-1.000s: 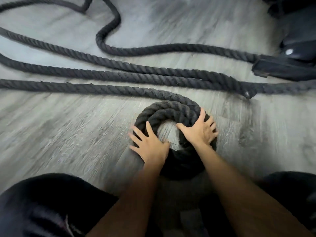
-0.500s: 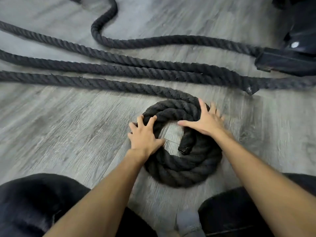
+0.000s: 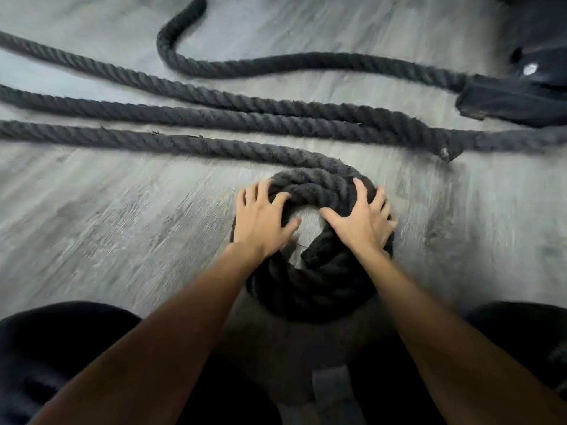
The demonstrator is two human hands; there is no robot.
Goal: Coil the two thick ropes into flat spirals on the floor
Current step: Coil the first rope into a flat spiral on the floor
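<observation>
Sliding up since a moment ago, the left hand now sits on the far-left turns of the coil, which lies on the floor just before the knees. The right hand stays opposite. Both press spread-fingered, gripping nothing. The rope looks heavy, stiff and rough, so it is best pushed flat-palmed at the rim. Its tail runs left beside loose rope.

Left hand and right hand press spread fingers on the rope coil, apparently two turns.
</observation>
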